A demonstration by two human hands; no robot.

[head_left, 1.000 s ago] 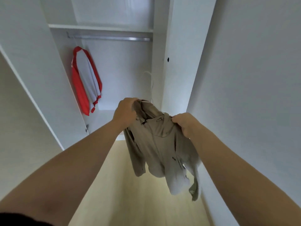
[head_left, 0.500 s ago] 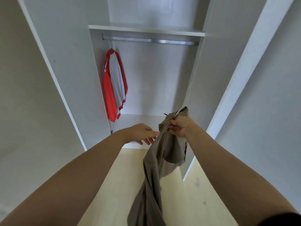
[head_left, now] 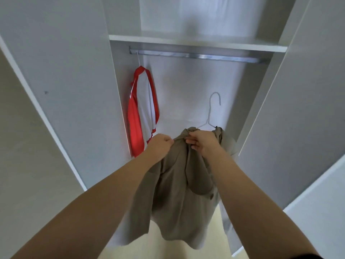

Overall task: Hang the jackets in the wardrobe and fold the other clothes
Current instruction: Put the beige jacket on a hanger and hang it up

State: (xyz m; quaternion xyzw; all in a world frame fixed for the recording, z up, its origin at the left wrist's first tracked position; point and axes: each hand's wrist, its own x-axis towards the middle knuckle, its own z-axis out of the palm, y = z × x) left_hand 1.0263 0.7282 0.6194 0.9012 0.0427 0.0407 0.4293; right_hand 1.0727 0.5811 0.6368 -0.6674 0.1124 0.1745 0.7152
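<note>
A beige jacket (head_left: 179,193) hangs from a white wire hanger (head_left: 212,111) that I hold up in front of the open wardrobe, below the metal rail (head_left: 196,56). The hanger's hook points up, free of the rail. My left hand (head_left: 160,144) pinches the jacket's collar fabric at the top left. My right hand (head_left: 203,141) grips the jacket's top, just under the hanger's neck. A red and white jacket (head_left: 142,113) hangs from the rail's left end.
A white shelf (head_left: 196,43) runs above the rail. White wardrobe doors (head_left: 56,71) stand open on both sides, the right one (head_left: 298,109) close to my arm. Pale wooden floor (head_left: 168,247) lies below.
The view has turned to face the wardrobe interior squarely. The hanger's hook now stands out above the jacket, and my left hand has gone from open beside it to pinching the collar.
</note>
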